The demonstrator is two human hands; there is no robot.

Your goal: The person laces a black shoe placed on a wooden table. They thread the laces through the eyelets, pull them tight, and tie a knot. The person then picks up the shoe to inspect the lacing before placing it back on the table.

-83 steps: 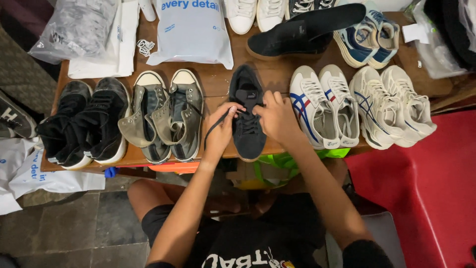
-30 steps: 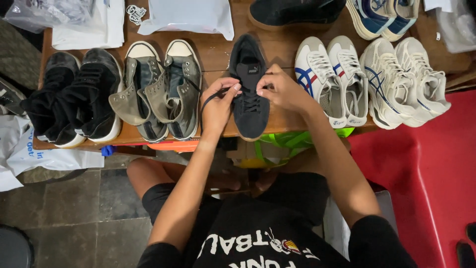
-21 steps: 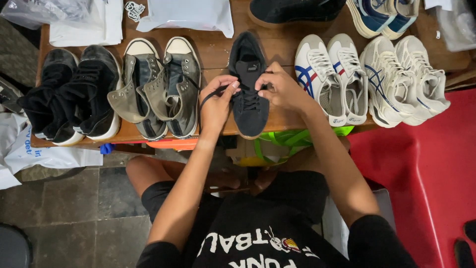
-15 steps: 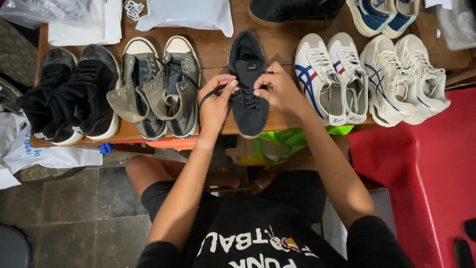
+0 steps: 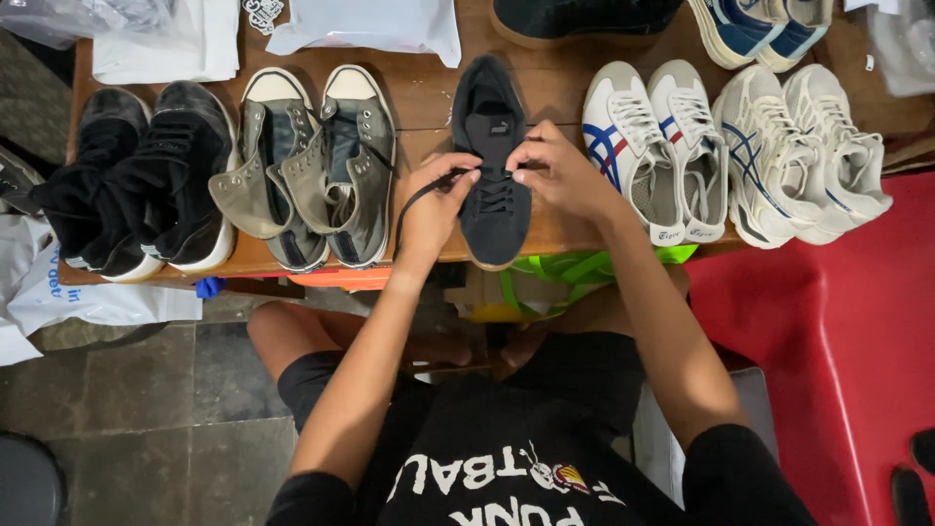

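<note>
Head view: wooden table (image 5: 429,97) lined w/ shoe pairs. Left hand (image 5: 435,209) pinches a black lace (image 5: 414,200); right hand (image 5: 555,175) pinches at the eyelets of the black sneaker (image 5: 492,146) btwn them. Lower rows laced, upper eyelets still open.

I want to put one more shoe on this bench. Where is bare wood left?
Bare wood shows on the bench beyond the black shoe's toe, below the white bag, and in a narrow strip between the grey high-tops and the black shoe, where the left hand holds the lace. Elsewhere shoes sit side by side.
</note>
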